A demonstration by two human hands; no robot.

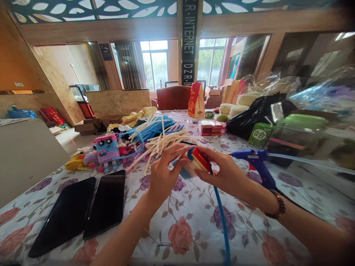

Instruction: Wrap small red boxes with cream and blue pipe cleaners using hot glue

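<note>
Between my two hands is a small red box (202,158) partly wrapped in rows of white and blue fuzzy stems. My left hand (169,166) grips its wrapped left side, thumb in front and fingers over the top. My right hand (222,168) pinches the red end, thumb below and fingers above. A loose blue fuzzy stem (219,207) hangs from the box under my right hand toward the table's front edge. Just beyond my right hand, a blue glue gun (256,162) lies on the table with a clear glue stick in its back.
Two black tablets or phones (66,214) lie at the left. Behind them sit finished fuzzy dolls (107,151) and a heap of blue and cream stems (158,133). Small red boxes (210,127), a green box (260,135) and a black bag (252,114) stand farther right.
</note>
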